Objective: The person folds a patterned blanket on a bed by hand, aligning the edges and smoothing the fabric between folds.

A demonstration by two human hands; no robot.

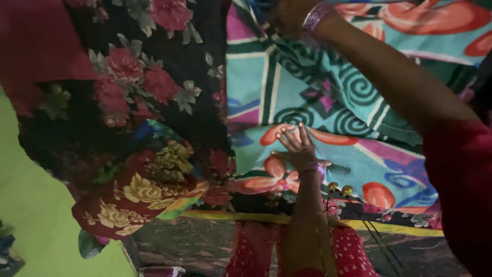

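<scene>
Patterned teal cloth [328,102] with spirals and orange shapes hangs spread across the right half of my view, beside a black floral cloth [154,77]. My left hand [296,149] lies flat on it, fingers splayed. My right hand [289,18] grips its top edge, mostly out of view.

Two hands show: the left hand [296,146] near the centre, spread flat on cloth, and the right hand [287,15] at twelve o'clock. Each wrist carries a band of purple bangles [313,167], two bands in all. Three patterned cloths: one teal geometric cloth [307,97] at two o'clock, one black rose-print cloth [154,66] at ten o'clock, one maroon cloth with yellow flowers [133,195] at eight o'clock.
</scene>
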